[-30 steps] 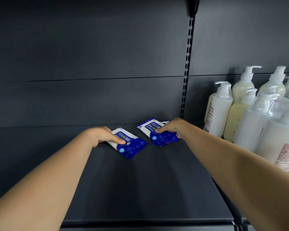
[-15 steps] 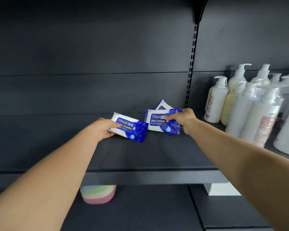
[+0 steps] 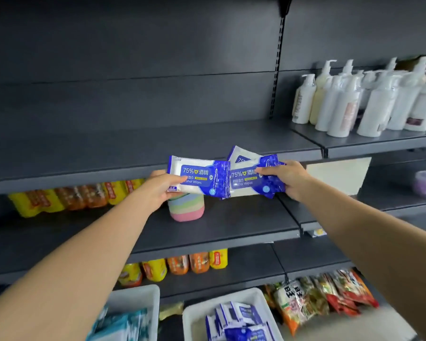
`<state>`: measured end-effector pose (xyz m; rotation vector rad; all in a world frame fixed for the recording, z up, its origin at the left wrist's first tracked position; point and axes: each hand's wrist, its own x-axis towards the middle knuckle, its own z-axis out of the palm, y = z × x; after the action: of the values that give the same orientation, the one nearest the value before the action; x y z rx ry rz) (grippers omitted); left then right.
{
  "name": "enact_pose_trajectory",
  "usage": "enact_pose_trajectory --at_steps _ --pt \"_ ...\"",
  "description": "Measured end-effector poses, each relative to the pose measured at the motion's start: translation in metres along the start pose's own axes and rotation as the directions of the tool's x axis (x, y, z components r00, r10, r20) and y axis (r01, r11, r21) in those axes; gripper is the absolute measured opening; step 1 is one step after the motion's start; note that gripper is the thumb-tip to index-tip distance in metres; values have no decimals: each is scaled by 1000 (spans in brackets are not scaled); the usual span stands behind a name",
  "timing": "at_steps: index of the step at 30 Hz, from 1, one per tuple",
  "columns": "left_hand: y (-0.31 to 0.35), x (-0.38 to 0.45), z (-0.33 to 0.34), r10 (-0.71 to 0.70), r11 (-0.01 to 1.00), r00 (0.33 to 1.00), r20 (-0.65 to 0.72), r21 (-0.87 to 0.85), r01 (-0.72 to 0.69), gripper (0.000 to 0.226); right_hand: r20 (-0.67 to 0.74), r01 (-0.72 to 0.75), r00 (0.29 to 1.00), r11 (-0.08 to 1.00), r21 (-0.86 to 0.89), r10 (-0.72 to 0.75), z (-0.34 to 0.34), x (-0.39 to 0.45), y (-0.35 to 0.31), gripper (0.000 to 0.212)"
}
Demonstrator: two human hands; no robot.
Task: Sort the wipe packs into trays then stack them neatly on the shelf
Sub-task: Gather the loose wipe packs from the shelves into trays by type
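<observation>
Left hand (image 3: 158,187) pinches one blue alcohol wipe pack (image 3: 197,177); right hand (image 3: 284,177) clutches two more packs (image 3: 246,179), all held just off the shelf's front edge (image 3: 84,178). Best lowered flat into the white tray (image 3: 190,316) of matching packs.

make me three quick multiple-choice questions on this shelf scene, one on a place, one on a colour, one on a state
1. Where do the pump bottles stand?
A. upper right shelf
B. bottom tray
C. floor

2. What colours are the wipe packs in the hands?
A. red and yellow
B. blue and white
C. green

3. What is the left hand doing?
A. hanging idle
B. pressing the shelf
C. holding one wipe pack

Answers: 1 A, they fill the upper right shelf. 2 B, blue print on white wrappers. 3 C, its grip closes on the pack's left end.
</observation>
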<state>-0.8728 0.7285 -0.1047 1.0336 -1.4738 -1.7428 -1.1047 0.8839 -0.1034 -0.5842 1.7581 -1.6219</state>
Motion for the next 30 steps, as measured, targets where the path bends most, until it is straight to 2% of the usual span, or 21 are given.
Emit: enact_pose_trajectory --at_steps 4,5,8,9,12,13,18,20,23,27,30 --pt "-59 -21 -16 -112 993 994 20 -24 112 36 11 -103 995 993 -51 104 10 -32 54 38" --pt "-76 -25 -17 -147 989 989 21 -31 148 36 12 -137 990 989 -62 138 11 -36 70 41" --pt "-134 -28 -18 -268 962 963 14 -48 269 32 -2 -265 963 954 -140 268 8 -38 126 88" --pt "-154 -28 -18 -311 949 950 10 -48 311 32 -12 -303 952 937 -176 306 5 -36 147 91" --pt "-215 -29 -13 -407 910 913 5 -76 407 24 -53 -398 916 884 -245 398 0 -37 201 53" --pt "-234 -31 -10 -434 897 901 -2 -92 432 23 -68 -429 902 864 -264 427 -3 -36 220 46" --pt "-337 -23 -8 -584 807 809 -58 -152 571 44 -125 -558 827 771 -307 548 -19 -18 324 43" --pt "-375 -19 -9 -631 771 772 -75 -175 613 38 -140 -610 789 734 -297 599 -23 -12 363 50" --pt "-426 -15 -8 -690 722 713 -126 -201 662 23 -132 -633 770 724 -272 624 -31 -2 422 64" --pt "-483 -4 -6 -731 682 655 -192 -242 690 20 -160 -687 723 674 -271 672 -31 7 475 48" --pt "-516 9 -3 -744 667 616 -259 -236 707 28 -150 -714 691 635 -295 707 -26 14 503 42"
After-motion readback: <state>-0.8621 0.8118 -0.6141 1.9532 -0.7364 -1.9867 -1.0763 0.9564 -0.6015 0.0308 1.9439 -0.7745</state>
